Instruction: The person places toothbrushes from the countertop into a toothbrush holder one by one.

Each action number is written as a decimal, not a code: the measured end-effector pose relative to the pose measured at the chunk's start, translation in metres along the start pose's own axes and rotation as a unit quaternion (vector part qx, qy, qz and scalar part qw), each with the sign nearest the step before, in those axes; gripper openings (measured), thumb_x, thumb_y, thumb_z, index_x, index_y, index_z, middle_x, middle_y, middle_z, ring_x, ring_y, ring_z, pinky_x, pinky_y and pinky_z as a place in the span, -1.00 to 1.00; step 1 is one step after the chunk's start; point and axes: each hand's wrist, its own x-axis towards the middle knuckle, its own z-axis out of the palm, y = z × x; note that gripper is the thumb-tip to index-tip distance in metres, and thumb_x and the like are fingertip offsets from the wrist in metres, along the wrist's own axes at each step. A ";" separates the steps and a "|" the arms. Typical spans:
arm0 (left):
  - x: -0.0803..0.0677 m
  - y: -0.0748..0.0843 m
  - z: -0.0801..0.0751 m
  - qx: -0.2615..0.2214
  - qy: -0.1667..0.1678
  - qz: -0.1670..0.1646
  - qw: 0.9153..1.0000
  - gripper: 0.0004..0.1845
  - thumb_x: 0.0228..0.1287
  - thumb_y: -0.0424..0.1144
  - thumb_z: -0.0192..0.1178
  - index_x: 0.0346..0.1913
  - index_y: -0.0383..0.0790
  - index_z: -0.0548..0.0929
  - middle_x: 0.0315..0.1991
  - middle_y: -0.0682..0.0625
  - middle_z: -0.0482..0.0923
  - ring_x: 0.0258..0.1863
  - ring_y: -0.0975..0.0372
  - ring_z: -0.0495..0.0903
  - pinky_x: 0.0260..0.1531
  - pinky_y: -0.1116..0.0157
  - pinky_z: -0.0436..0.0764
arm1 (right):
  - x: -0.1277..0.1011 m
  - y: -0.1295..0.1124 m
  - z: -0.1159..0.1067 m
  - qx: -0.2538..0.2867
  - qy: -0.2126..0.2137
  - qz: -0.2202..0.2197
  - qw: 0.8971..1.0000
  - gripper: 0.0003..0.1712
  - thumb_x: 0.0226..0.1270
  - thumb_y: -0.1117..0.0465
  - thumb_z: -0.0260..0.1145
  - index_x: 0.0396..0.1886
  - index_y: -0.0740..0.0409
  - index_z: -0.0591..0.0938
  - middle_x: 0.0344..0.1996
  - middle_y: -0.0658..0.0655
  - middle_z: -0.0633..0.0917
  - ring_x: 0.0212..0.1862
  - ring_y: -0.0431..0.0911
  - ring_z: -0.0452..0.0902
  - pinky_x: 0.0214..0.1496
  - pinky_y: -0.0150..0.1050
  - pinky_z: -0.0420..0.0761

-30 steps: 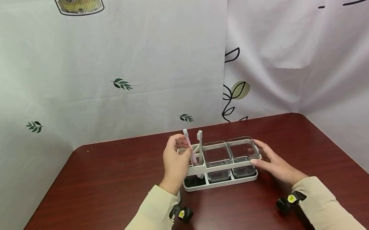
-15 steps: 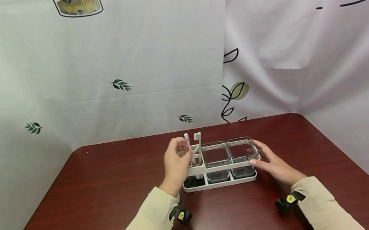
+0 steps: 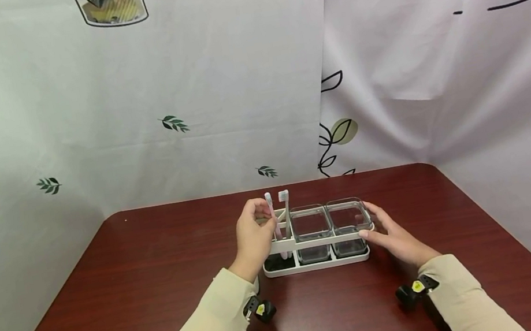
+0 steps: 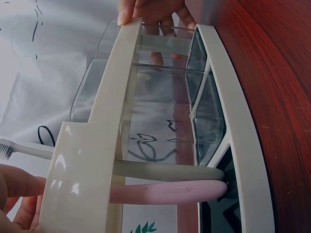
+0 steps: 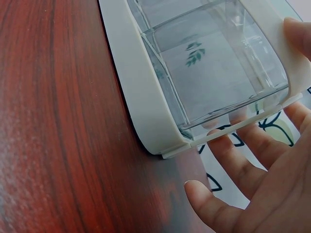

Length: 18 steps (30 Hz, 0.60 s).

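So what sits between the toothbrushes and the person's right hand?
Two clear square cups, side by side in the white holder, shown in the head view.

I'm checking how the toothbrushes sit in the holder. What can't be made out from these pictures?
- Pink toothbrush: grip point hidden behind left hand, head view.
- Pink toothbrush bristles: cut off by the frame edge, left wrist view.
- Right hand: contact with the holder end hidden by its fingers, head view.

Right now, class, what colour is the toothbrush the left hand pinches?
Pink: the toothbrush shows best in the left wrist view.
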 end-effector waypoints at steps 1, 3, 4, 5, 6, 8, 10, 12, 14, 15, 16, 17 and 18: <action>0.000 0.000 0.000 0.003 -0.001 -0.002 1.000 -0.74 0.09 -0.67 0.13 -0.18 -0.37 0.48 -0.28 -0.18 0.52 -0.21 0.04 0.56 -0.21 0.17 0.62 | 0.000 0.000 0.000 0.000 0.000 0.000 1.000 -0.20 0.41 0.16 0.21 0.50 0.08 0.01 0.33 0.38 0.31 0.38 0.25 0.17 0.09 -0.57 0.31; 0.001 -0.001 0.000 0.006 -0.002 -0.005 1.000 -0.74 0.09 -0.66 0.13 -0.17 -0.37 0.48 -0.27 -0.18 0.52 -0.20 0.04 0.56 -0.19 0.17 0.62 | 0.000 0.000 0.000 0.000 -0.001 0.002 1.000 -0.19 0.41 0.15 0.21 0.50 0.07 0.00 0.33 0.37 0.30 0.38 0.24 0.17 0.10 -0.55 0.32; 0.001 -0.001 0.000 0.007 -0.002 -0.006 1.000 -0.74 0.10 -0.66 0.13 -0.17 -0.37 0.49 -0.27 -0.18 0.52 -0.20 0.04 0.56 -0.19 0.17 0.62 | 0.000 -0.001 0.000 -0.001 -0.002 0.002 1.000 -0.19 0.42 0.15 0.20 0.50 0.07 0.00 0.33 0.37 0.30 0.38 0.24 0.17 0.11 -0.52 0.33; 0.001 -0.002 0.000 0.008 -0.003 -0.006 1.000 -0.74 0.10 -0.66 0.13 -0.16 -0.37 0.49 -0.26 -0.18 0.52 -0.20 0.04 0.56 -0.19 0.18 0.62 | 0.000 -0.001 0.000 -0.003 -0.002 0.003 1.000 -0.19 0.42 0.14 0.20 0.50 0.07 0.00 0.34 0.37 0.30 0.38 0.24 0.17 0.13 -0.49 0.33; 0.001 -0.002 0.000 0.008 -0.004 -0.006 1.000 -0.73 0.10 -0.66 0.13 -0.15 -0.37 0.49 -0.26 -0.18 0.52 -0.19 0.04 0.56 -0.18 0.18 0.62 | 0.000 -0.001 0.000 -0.006 -0.002 0.003 1.000 -0.19 0.42 0.14 0.20 0.51 0.07 0.00 0.33 0.36 0.30 0.38 0.24 0.18 0.14 -0.45 0.34; 0.002 -0.002 0.000 0.007 -0.005 -0.005 1.000 -0.72 0.10 -0.66 0.13 -0.13 -0.38 0.49 -0.25 -0.18 0.52 -0.19 0.04 0.56 -0.19 0.18 0.62 | 0.000 -0.001 0.000 -0.008 -0.001 0.004 1.000 -0.19 0.42 0.13 0.20 0.51 0.06 0.00 0.33 0.36 0.30 0.38 0.25 0.18 0.16 -0.39 0.36; 0.002 -0.002 0.001 0.005 -0.006 -0.008 1.000 -0.71 0.11 -0.66 0.14 -0.11 -0.38 0.50 -0.24 -0.19 0.52 -0.19 0.04 0.56 -0.18 0.18 0.62 | -0.001 -0.001 0.000 -0.008 -0.001 0.005 1.000 -0.19 0.42 0.13 0.20 0.51 0.06 -0.01 0.33 0.36 0.30 0.37 0.25 0.18 0.15 -0.37 0.37; 0.002 -0.001 0.001 0.004 -0.007 -0.010 1.000 -0.71 0.11 -0.66 0.14 -0.09 -0.39 0.50 -0.24 -0.19 0.51 -0.18 0.04 0.56 -0.17 0.17 0.62 | -0.001 -0.001 0.000 -0.005 0.000 0.006 1.000 -0.18 0.42 0.13 0.21 0.51 0.06 -0.01 0.33 0.37 0.30 0.37 0.25 0.18 0.13 -0.42 0.37; 0.002 0.000 0.000 0.002 -0.008 -0.014 1.000 -0.70 0.11 -0.65 0.15 -0.08 -0.39 0.50 -0.23 -0.19 0.52 -0.17 0.04 0.57 -0.15 0.17 0.63 | -0.001 0.000 0.000 0.000 0.001 0.005 1.000 -0.18 0.41 0.14 0.21 0.51 0.07 -0.01 0.33 0.38 0.30 0.38 0.25 0.18 0.10 -0.48 0.36; 0.001 0.000 0.000 0.004 -0.009 -0.016 1.000 -0.69 0.11 -0.64 0.16 -0.07 -0.39 0.51 -0.23 -0.18 0.52 -0.16 0.04 0.57 -0.14 0.17 0.63 | -0.001 0.000 0.000 0.001 0.001 0.005 1.000 -0.18 0.41 0.14 0.21 0.51 0.07 -0.01 0.33 0.38 0.30 0.38 0.25 0.17 0.09 -0.51 0.35; 0.001 0.001 -0.001 0.005 -0.009 -0.018 1.000 -0.69 0.11 -0.64 0.16 -0.06 -0.39 0.51 -0.22 -0.18 0.52 -0.15 0.04 0.57 -0.14 0.17 0.63 | -0.001 0.000 0.000 0.002 0.001 0.004 1.000 -0.18 0.41 0.15 0.21 0.51 0.07 -0.01 0.33 0.38 0.31 0.38 0.25 0.17 0.08 -0.53 0.34; 0.001 0.001 -0.001 0.006 -0.011 -0.020 1.000 -0.68 0.11 -0.63 0.17 -0.05 -0.39 0.51 -0.21 -0.18 0.52 -0.14 0.03 0.57 -0.13 0.17 0.63 | -0.001 0.001 0.000 0.003 0.001 0.003 1.000 -0.18 0.41 0.15 0.21 0.51 0.08 -0.01 0.33 0.39 0.30 0.38 0.25 0.17 0.08 -0.54 0.34; 0.001 0.002 -0.002 0.005 -0.013 -0.022 1.000 -0.67 0.11 -0.63 0.18 -0.04 -0.39 0.51 -0.20 -0.18 0.52 -0.12 0.04 0.57 -0.12 0.17 0.63 | -0.001 0.001 0.000 0.003 0.001 0.002 1.000 -0.18 0.41 0.16 0.21 0.51 0.09 -0.01 0.33 0.39 0.30 0.38 0.25 0.17 0.08 -0.55 0.34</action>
